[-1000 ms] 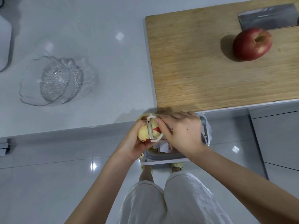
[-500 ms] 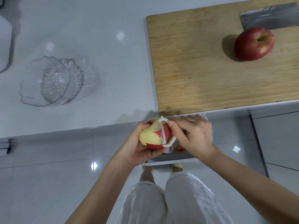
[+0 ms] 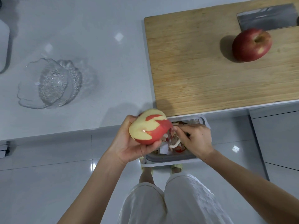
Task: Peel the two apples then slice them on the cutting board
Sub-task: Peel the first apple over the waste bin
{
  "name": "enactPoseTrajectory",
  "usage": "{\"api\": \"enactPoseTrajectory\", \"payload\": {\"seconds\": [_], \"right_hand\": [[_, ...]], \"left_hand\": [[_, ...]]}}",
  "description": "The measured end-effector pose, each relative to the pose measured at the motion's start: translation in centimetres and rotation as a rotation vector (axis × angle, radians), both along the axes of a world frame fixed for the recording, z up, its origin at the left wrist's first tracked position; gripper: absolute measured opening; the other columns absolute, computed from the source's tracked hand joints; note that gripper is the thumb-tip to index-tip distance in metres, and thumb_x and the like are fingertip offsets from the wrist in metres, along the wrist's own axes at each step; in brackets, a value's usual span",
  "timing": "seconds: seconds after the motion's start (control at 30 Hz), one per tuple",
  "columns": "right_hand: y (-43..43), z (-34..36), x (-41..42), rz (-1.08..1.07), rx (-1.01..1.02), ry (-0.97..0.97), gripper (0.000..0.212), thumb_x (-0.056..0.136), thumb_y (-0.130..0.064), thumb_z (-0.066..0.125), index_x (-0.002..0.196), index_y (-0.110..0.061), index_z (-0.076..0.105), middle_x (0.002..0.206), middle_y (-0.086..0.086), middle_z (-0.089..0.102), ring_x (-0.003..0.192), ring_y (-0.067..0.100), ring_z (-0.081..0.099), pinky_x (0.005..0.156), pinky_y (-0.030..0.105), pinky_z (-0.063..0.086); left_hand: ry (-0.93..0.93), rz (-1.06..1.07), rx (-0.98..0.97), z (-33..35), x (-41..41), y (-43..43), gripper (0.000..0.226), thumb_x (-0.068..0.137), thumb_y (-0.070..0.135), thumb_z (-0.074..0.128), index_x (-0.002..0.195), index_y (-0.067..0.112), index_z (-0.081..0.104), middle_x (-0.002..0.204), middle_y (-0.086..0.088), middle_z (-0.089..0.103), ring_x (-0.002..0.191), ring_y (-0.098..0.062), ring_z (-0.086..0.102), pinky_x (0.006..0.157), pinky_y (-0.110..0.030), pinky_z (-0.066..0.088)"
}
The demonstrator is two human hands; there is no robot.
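My left hand [image 3: 129,143] grips a partly peeled apple [image 3: 148,126], pale yellow flesh on top and left, red skin low and right. My right hand [image 3: 195,139] holds a white peeler [image 3: 172,139] at the apple's right edge, over a grey bin [image 3: 169,156] with peels in it. A whole red apple [image 3: 251,45] lies on the wooden cutting board [image 3: 202,70] at the upper right. A cleaver blade [image 3: 267,16] lies behind it on the board's far right.
A clear glass bowl [image 3: 50,83] stands on the white counter [image 3: 97,46] at the left. A white object [image 3: 4,46] sits at the far left edge. Below are glossy floor tiles, my legs and cabinet fronts at the right.
The peeler has slid from the apple's top face down to its right edge. My left hand has turned the apple, and more pale flesh shows.
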State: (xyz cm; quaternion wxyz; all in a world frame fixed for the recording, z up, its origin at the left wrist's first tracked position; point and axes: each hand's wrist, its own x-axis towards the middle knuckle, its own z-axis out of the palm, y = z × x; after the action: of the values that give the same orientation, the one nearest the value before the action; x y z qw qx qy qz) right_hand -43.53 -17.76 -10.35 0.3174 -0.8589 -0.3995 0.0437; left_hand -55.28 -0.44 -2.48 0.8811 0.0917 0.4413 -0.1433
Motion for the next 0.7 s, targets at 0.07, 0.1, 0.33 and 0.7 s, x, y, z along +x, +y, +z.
{"api": "enactPoseTrajectory", "payload": {"seconds": [0.07,0.1,0.33,0.7], "right_hand": [[-0.2,-0.6,-0.6,-0.039,-0.083,0.028,0.039,0.09,-0.044,0.05,0.059,-0.031,0.07,0.039,-0.018,0.036,0.041,-0.004,0.031,0.046,0.005,0.014],[-0.2,-0.6,-0.6,-0.063,-0.15,0.044,0.043,0.091,-0.046,0.049,0.053,-0.032,0.064,0.037,-0.017,0.03,0.037,-0.002,0.029,0.043,0.008,0.014],[0.5,3.4,0.5,-0.154,-0.263,0.207,0.055,0.094,-0.049,0.046,0.046,-0.024,0.038,0.038,-0.006,0.031,0.04,0.01,0.035,0.047,0.026,0.034],[1.4,2.8,0.7,0.03,-0.012,-0.092,0.046,0.092,-0.039,0.049,0.051,-0.023,0.058,0.043,-0.013,0.032,0.041,0.004,0.032,0.047,0.01,0.011]], "left_hand": [[0.005,0.009,0.07,0.1,0.4,0.1,0.052,0.061,0.028,0.063,0.104,0.001,0.058,0.08,-0.022,0.065,0.062,-0.033,0.065,0.045,-0.035,0.056],[0.01,0.01,0.105,-0.1,0.4,0.2,0.046,0.065,0.03,0.058,0.102,0.002,0.06,0.081,-0.021,0.066,0.063,-0.032,0.066,0.047,-0.036,0.057],[0.158,-0.087,0.433,-1.6,-0.2,0.2,0.025,0.086,0.024,0.06,0.108,0.013,0.059,0.095,-0.018,0.066,0.079,-0.03,0.068,0.067,-0.042,0.059],[0.11,-0.157,0.374,-1.6,-1.0,0.1,0.048,0.066,0.028,0.062,0.111,0.012,0.059,0.092,-0.019,0.067,0.07,-0.029,0.069,0.056,-0.039,0.058]]}}
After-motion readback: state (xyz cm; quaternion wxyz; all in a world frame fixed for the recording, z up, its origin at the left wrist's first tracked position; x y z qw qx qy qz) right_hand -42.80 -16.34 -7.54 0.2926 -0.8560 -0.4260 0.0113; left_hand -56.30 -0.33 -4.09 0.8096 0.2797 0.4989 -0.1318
